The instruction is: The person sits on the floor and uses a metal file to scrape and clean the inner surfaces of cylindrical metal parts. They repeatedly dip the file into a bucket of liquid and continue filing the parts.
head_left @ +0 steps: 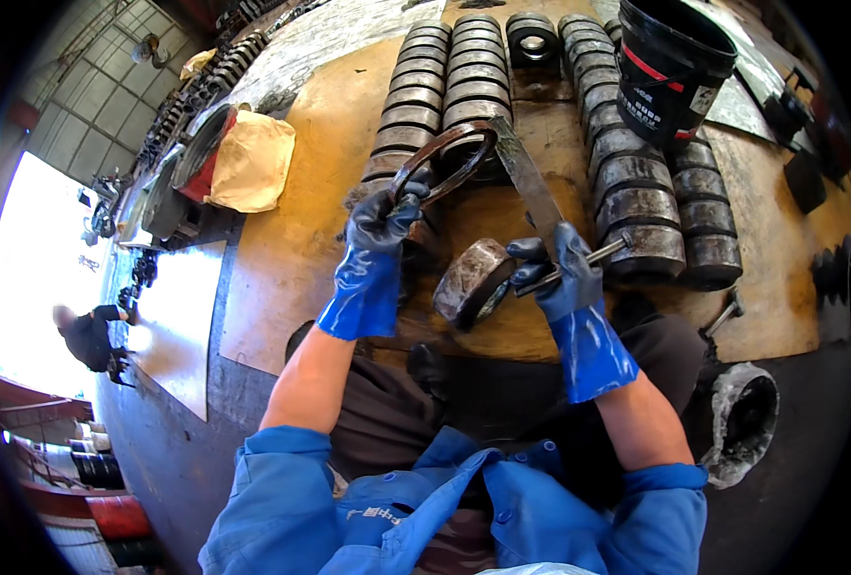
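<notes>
My left hand (379,225), in a blue rubber gauntlet with a dark palm, grips the near side of a thin brown metal ring (460,178), held up and tilted. In my right hand (575,273), gloved the same way, is a flat metal blade (533,188) like a scraper, its far end beside the ring's right edge. A thin metal rod (609,250) also passes across that hand's fingers; its kind is unclear. Between both hands, a thick, worn metal ring (475,278) leans on its side on the brown board.
Long rows of thick metal rings (478,72) lie ahead, with more rows (639,222) at right under a black bucket (669,81). A brown paper sack (253,161) stands left. A hammer-like tool (727,311) and plastic-wrapped ring (739,422) lie right. Another person (92,337) is far left.
</notes>
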{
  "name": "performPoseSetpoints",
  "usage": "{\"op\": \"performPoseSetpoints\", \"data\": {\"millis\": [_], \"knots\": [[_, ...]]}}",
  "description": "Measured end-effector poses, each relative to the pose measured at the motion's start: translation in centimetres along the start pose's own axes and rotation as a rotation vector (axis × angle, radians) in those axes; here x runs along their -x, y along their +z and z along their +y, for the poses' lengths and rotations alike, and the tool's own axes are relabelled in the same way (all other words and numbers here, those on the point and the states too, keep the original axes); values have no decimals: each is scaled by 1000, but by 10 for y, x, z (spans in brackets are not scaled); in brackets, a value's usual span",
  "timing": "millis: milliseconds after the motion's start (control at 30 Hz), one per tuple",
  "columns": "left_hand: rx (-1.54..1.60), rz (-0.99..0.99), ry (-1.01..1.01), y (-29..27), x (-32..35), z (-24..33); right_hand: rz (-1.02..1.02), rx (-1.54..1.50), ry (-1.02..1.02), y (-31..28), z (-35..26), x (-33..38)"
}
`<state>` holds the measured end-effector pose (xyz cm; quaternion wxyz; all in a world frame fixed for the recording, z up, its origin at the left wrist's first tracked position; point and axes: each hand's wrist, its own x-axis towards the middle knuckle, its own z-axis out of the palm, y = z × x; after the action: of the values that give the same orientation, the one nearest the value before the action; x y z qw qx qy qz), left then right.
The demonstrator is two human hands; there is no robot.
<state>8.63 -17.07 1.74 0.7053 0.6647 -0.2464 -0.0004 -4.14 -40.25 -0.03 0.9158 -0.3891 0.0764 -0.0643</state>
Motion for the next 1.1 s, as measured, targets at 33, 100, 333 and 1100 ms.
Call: {"op": "performPoseSetpoints", "data": {"millis": [33, 100, 333, 1100], "knots": [[-21, -15, -3, 0, 0, 1, 22, 94, -10, 4, -2, 1], [-20, -18, -46, -1, 1, 1, 36, 163, -50, 2, 0, 0], [-96, 4, -2, -1, 5, -8, -22, 163, -115, 15, 2, 1], [137, -40, -304, 104, -80, 49, 85, -813, -79, -65, -139, 22]]}}
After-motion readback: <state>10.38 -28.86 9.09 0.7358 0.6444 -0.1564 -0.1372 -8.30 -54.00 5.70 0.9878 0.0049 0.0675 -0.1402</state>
